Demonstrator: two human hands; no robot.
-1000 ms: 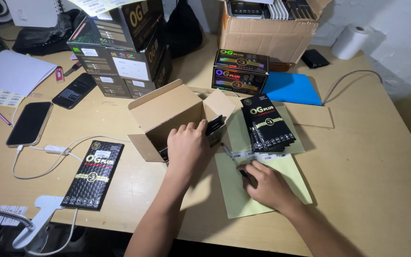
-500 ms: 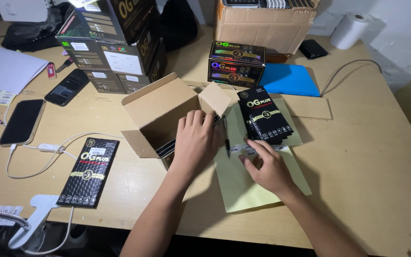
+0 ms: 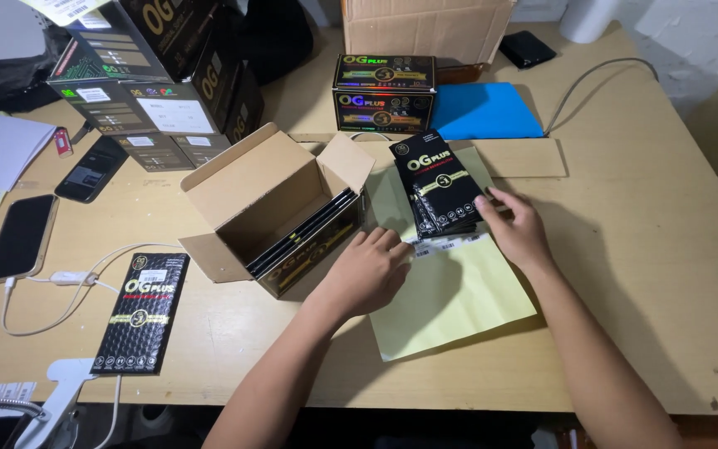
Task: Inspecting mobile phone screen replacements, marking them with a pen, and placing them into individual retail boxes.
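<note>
Head view: left hand, fingers together, is lying just off the open carton, while right hand's spread fingers, having slid up, are steadying the black packet stack.

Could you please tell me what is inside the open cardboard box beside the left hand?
The open cardboard box holds a few flat black packets standing on edge against its near wall. Their faces are hidden.

Wooden table: open carton, yellow sheet, phones.
</note>
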